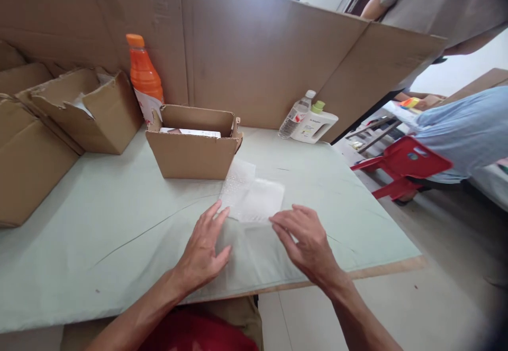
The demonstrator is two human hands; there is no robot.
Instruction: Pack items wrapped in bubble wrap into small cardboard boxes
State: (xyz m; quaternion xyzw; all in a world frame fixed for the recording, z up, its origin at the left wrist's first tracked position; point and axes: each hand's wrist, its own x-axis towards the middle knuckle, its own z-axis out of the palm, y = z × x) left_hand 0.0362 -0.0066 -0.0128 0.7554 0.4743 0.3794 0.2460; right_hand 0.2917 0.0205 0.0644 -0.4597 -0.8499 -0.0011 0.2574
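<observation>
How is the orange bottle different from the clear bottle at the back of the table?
The orange bottle is full of orange liquid; the clear bottle looks see-through. The orange bottle has an orange cap and stands upright by the open cardboard box; the clear bottle has a white cap and leans against the white jug. Both stand at the cardboard wall, away from the hands.

Contents of the small open carton (193,150) mostly hidden by its front wall; only a white edge shows. Behind it, orange bottle (145,78) base occluded; white jug (314,125) label too small to read. Right of the jug, a seated person (464,131) is cut off by the frame edge.
</observation>
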